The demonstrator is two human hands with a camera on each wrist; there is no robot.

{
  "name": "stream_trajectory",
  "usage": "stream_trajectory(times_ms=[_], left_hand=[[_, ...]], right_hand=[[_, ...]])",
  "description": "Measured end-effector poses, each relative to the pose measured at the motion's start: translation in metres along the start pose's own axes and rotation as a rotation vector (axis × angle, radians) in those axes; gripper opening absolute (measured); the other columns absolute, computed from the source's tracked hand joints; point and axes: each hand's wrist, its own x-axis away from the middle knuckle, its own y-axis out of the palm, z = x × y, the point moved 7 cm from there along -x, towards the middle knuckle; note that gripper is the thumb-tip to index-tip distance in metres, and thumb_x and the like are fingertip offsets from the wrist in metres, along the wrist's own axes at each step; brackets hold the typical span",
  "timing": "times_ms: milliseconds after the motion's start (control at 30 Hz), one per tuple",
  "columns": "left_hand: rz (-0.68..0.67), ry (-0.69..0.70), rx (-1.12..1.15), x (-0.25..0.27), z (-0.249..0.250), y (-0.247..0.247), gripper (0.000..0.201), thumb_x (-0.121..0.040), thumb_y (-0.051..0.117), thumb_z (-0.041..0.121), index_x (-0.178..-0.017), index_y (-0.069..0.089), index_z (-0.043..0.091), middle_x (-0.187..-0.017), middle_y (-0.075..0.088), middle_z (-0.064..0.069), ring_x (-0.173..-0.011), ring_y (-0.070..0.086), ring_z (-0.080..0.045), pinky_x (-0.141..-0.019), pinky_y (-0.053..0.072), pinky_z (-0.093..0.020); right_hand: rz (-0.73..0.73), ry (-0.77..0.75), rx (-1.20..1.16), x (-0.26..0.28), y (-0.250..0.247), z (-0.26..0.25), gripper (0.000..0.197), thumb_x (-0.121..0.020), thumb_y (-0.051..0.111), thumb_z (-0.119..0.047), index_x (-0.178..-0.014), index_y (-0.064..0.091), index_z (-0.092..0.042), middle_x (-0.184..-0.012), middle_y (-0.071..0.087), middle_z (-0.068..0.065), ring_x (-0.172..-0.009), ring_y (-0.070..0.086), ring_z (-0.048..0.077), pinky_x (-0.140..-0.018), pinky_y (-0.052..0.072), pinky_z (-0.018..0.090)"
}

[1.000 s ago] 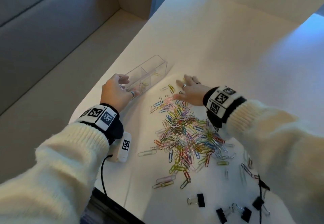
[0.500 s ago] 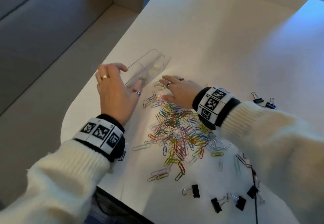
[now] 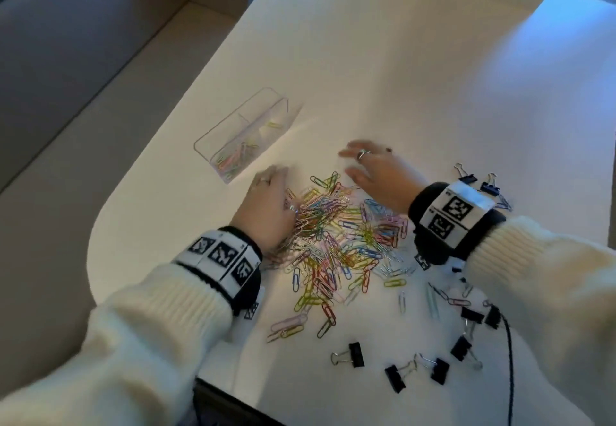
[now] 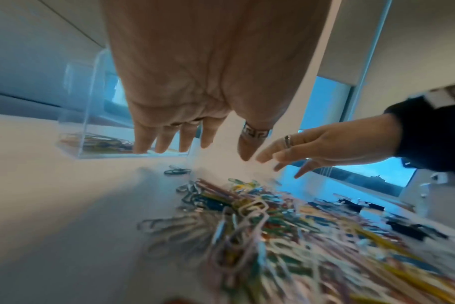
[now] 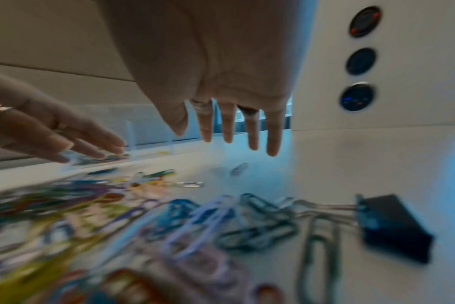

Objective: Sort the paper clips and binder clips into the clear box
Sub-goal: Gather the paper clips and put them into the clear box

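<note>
A clear box [image 3: 213, 140] with two compartments lies at the table's left; several coloured paper clips sit in its near compartment. A big pile of coloured paper clips [image 3: 336, 235] covers the middle of the table. My left hand [image 3: 271, 188] hovers flat over the pile's left edge, just short of the box [image 4: 75, 123], fingers straight and holding nothing. My right hand [image 3: 363, 165] hovers over the pile's far edge with fingers spread, also holding nothing. Black binder clips [image 3: 355, 354] lie along the near edge, and more binder clips [image 3: 466, 177] lie beyond my right wrist.
The white table [image 3: 400, 58] has a rounded left edge, with a beige sofa seat [image 3: 83, 108] below it. A black cable [image 3: 510, 359] runs off at the near right. One binder clip [image 5: 392, 228] lies close under my right wrist.
My left hand has left the clear box and come back over the left side of the pile. My right hand stays at the pile's far edge, fingers now spread.
</note>
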Motion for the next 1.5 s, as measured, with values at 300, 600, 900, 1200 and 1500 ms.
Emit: stream_trajectory(times_ms=[300, 600, 900, 1200, 1500], left_hand=[[-0.354, 0.091, -0.191, -0.004, 0.020, 0.038, 0.062, -0.095, 0.041, 0.020, -0.147, 0.007, 0.016, -0.156, -0.011, -0.005, -0.143, -0.013, -0.025, -0.117, -0.001, -0.039], [0.357, 0.241, 0.111, 0.027, 0.021, -0.063, 0.048, -0.082, 0.048, -0.002, -0.126, 0.049, 0.017, -0.131, 0.048, -0.001, -0.120, 0.042, -0.017, -0.098, 0.029, -0.021], [0.309, -0.212, 0.151, -0.020, -0.064, -0.072, 0.099, -0.066, 0.080, 0.031, -0.143, 0.021, 0.014, -0.144, 0.028, -0.014, -0.133, 0.027, -0.031, -0.107, 0.028, -0.042], [0.513, -0.103, 0.383, -0.010, -0.068, -0.075, 0.054, -0.069, 0.075, 0.007, -0.118, 0.052, 0.011, -0.117, 0.060, -0.003, -0.097, 0.052, -0.012, -0.082, 0.040, -0.020], [0.614, 0.006, 0.333, 0.008, -0.058, -0.067, 0.049, -0.069, 0.077, 0.009, -0.114, 0.059, 0.014, -0.110, 0.064, -0.005, -0.105, 0.056, -0.020, -0.083, 0.036, -0.012]], right_hand=[[-0.318, -0.050, 0.244, 0.031, 0.036, -0.008, 0.070, -0.087, 0.016, -0.061, -0.139, 0.035, -0.019, -0.154, 0.017, 0.003, -0.143, 0.005, 0.028, -0.117, 0.015, 0.047], [-0.304, -0.031, 0.212, 0.034, 0.047, -0.035, 0.099, -0.065, 0.067, -0.062, -0.142, 0.009, -0.042, -0.152, 0.002, -0.007, -0.134, 0.026, 0.032, -0.103, 0.026, 0.059], [-0.268, 0.021, -0.134, 0.019, 0.052, -0.044, 0.042, -0.074, 0.074, -0.031, -0.110, 0.056, -0.021, -0.108, 0.040, -0.004, -0.102, 0.043, 0.018, -0.093, 0.041, 0.034], [-0.115, 0.167, -0.254, 0.012, 0.033, -0.023, 0.009, -0.085, 0.064, -0.013, -0.093, 0.067, -0.013, -0.090, 0.064, 0.000, -0.077, 0.057, 0.013, -0.070, 0.046, 0.021], [0.327, -0.085, -0.422, -0.023, -0.050, -0.090, 0.009, -0.080, 0.068, -0.008, -0.086, 0.072, -0.013, -0.073, 0.061, -0.006, -0.053, 0.055, -0.002, -0.055, 0.044, 0.005]])
